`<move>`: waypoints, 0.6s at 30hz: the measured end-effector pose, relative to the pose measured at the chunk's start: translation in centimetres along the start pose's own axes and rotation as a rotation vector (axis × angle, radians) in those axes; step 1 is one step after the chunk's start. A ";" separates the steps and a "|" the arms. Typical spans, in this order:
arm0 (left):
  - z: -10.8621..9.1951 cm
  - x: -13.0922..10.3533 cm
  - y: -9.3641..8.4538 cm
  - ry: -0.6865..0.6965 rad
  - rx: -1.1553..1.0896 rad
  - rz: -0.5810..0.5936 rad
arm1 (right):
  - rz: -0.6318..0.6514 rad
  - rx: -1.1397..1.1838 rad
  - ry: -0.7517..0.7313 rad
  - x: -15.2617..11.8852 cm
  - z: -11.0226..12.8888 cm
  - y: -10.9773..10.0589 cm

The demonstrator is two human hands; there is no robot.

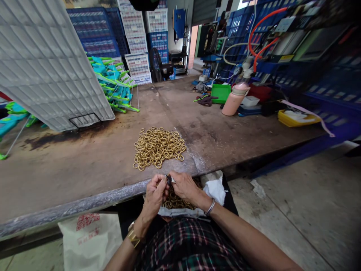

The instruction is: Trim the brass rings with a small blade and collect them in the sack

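My left hand point(155, 192) is closed in a pinch at the table's front edge, its fingertips meeting those of my right hand. Between them is a small dark piece point(169, 179), too small to name. My right hand point(184, 185) is closed as well, with a bit of something whitish at its fingertips. Under both hands, on my lap, lies a container of brass-coloured rings point(177, 202), partly hidden by my hands. Just beyond, a heap of loose brass-coloured rings point(158, 146) rests on the brown table point(113, 158).
A leaning grey ribbed panel point(56, 64) and green-and-teal frames point(115, 86) occupy the left. A pink bottle point(233, 99), green tray point(220, 93) and yellow tray point(299, 118) are at the right. White cloth point(216, 188) lies beside my right wrist; a printed bag point(90, 241) is below the table.
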State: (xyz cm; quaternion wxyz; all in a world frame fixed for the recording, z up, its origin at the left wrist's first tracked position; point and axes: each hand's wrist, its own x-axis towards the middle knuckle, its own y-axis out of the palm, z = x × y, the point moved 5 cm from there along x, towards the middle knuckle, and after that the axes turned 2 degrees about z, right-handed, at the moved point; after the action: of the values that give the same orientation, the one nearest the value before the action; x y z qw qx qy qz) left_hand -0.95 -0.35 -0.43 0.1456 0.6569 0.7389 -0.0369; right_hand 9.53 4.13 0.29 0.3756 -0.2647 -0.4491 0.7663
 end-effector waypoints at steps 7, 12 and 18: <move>-1.0 -0.3 -0.1 0.142 0.111 -0.011 | 0.085 -0.034 -0.003 0.1 0.5 -0.3; -1.2 -1.3 0.0 0.075 0.048 0.016 | 0.092 -0.125 0.091 0.5 -0.1 -0.7; -0.8 -1.7 1.0 -0.029 -0.346 0.172 | -0.106 -0.166 0.339 1.9 -4.6 -2.8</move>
State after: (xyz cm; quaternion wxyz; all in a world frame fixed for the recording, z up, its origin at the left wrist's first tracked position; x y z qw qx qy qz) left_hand 0.07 -1.61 0.95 0.2698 0.6822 0.6730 0.0938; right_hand 12.77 8.78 0.53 0.4626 -0.3960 -0.4542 0.6503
